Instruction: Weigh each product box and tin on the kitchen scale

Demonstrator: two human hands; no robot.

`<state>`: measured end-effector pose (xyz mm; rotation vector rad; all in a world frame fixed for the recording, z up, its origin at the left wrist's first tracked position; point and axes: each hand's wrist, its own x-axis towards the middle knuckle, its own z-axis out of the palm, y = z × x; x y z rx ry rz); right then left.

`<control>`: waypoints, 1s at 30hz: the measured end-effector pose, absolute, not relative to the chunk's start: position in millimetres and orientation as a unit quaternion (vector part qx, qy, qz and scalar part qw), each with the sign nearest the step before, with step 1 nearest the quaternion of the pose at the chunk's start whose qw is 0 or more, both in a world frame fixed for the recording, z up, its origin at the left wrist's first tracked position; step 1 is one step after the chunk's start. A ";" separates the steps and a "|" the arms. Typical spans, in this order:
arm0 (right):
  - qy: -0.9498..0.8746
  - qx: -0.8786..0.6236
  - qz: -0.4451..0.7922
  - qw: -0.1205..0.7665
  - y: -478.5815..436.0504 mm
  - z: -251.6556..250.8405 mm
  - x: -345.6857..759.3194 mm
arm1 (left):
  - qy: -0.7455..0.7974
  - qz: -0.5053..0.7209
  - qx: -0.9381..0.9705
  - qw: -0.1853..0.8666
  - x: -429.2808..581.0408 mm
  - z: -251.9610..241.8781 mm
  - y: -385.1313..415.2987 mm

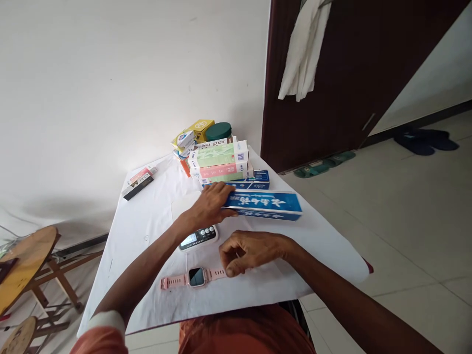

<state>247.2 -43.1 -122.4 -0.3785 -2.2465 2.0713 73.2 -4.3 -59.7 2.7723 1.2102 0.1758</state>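
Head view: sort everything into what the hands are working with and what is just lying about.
In hand:
- left hand on the blue box
- right hand curled on the strap of the pink watch
- digital scale between them

Lying about:
- stack of boxes
- green-lidded jar
- black and pink packs
- towel on the door
- slippers

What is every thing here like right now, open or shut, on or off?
Long blue cardboard box, shut, lying flat, left hand resting on its end.
Pink smartwatch, unbuckled, lying flat, screen dark, right hand touching its strap.
Small white digital scale, display lit.
Green-lidded round jar, lid on.
Stacked pastel cardboard boxes, shut.
Dark brown wooden door, open, white cloth hanging over it.
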 end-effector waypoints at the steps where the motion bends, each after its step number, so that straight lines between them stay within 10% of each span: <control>1: -0.730 -0.117 0.673 0.025 -48.0 -122.7 246.7 | 0.387 0.043 0.919 0.056 85.5 -66.4 3.0; 13: -0.730 -0.157 0.665 0.035 -51.2 -126.3 250.0 | 0.425 0.114 0.891 -0.112 81.8 -90.6 7.1; 30: -0.622 -0.261 0.738 0.023 -35.4 -163.0 273.6 | 0.858 0.056 0.510 -0.002 -247.0 -102.0 95.0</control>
